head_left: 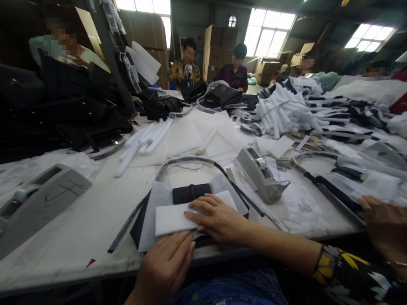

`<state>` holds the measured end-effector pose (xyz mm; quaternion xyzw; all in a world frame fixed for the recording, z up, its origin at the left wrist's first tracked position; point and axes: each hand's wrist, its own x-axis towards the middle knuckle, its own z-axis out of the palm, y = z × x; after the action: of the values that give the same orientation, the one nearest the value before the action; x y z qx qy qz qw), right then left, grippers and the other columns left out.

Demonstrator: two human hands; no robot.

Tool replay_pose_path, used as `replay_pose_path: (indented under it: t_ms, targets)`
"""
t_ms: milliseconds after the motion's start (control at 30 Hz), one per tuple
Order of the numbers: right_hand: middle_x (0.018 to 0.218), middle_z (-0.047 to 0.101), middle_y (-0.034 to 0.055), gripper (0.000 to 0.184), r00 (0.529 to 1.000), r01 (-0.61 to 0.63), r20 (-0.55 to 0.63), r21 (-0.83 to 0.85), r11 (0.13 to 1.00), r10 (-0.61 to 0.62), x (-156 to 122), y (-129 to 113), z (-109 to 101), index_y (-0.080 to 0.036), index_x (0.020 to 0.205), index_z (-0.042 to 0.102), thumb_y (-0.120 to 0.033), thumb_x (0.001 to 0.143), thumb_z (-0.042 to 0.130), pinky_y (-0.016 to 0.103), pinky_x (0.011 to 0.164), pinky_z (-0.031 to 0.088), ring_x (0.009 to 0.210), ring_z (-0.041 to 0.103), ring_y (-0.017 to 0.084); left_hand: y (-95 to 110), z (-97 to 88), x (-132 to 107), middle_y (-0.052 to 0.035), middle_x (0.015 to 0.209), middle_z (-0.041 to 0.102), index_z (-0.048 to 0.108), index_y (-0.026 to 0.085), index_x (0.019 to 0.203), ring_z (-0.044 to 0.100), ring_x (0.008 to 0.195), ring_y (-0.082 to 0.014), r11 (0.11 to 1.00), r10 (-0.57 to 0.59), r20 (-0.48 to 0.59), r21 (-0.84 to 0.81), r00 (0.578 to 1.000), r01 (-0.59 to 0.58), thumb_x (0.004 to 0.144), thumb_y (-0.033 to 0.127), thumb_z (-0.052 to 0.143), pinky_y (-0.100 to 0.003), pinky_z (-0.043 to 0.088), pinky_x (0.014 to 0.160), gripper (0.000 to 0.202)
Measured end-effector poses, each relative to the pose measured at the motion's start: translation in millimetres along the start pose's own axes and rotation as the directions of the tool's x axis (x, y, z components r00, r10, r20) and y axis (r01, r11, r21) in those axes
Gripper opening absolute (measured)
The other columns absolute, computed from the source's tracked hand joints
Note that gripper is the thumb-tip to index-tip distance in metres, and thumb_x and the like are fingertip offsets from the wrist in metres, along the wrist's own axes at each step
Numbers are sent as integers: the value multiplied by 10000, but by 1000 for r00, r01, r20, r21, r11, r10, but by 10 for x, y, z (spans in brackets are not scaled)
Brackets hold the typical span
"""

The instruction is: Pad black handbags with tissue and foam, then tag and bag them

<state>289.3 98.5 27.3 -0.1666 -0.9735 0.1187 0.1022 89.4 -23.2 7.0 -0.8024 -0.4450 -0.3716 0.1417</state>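
Observation:
A flat black bag part (191, 193) lies on grey wrapping paper (148, 218) at the near table edge, its wrapped handle (190, 160) arching behind it. A white foam sheet (172, 219) is laid across it. My right hand (217, 220) lies flat on this sheet with its fingers stretched to the left; the arm wears a flowered sleeve. My left hand (165, 267) rests at the table edge, fingers flat against the near edge of the paper. Neither hand grips anything.
Grey tape dispensers stand at the right (262, 175) and the left (33, 205). White foam rolls (145, 141) and a tied bundle of them (282, 111) lie behind. Black bags (53, 109) are piled at the left. Another person's hand (385, 225) rests at the right. Several people work across the table.

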Motion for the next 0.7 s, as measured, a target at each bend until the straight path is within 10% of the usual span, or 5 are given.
replay_pose_path:
  t_ms: [233,400,533,700]
  targets:
    - [1401,551,122,349,999,-3,-48,182,983,12,38,-27,-35,-205,1284,636,-311,977,507,519,1185,268,1307,466,265,41,110,212,-150,1471,502,475,156,1429,510,1330,-272,994,-100,173,67,980,90,941,265,575,-398,526,1029,510]
    - [1164,726,61,262,991,-125,109,565,816,77,211,255,-494,-204,1112,744,-302,950,562,307,991,499,1074,679,193,17,328,92,-166,1542,401,332,145,1520,428,1396,-291,979,-102,255,198,962,51,949,302,525,-413,503,1052,622]
    - [942,778,47,239,975,-205,154,344,916,161,798,663,-766,-184,1029,776,-255,934,569,291,816,539,863,727,197,-44,413,14,-173,1465,501,402,157,1491,490,1347,-291,956,-19,177,293,984,-34,976,355,461,-379,534,1004,555]
    - [1314,648,106,390,992,-106,55,-83,991,111,2051,1163,-562,-182,1293,644,-120,920,549,327,988,481,1172,619,224,-143,629,-80,-131,1315,642,508,208,1428,573,1267,-255,928,51,58,366,997,-69,984,433,466,-330,556,968,499]
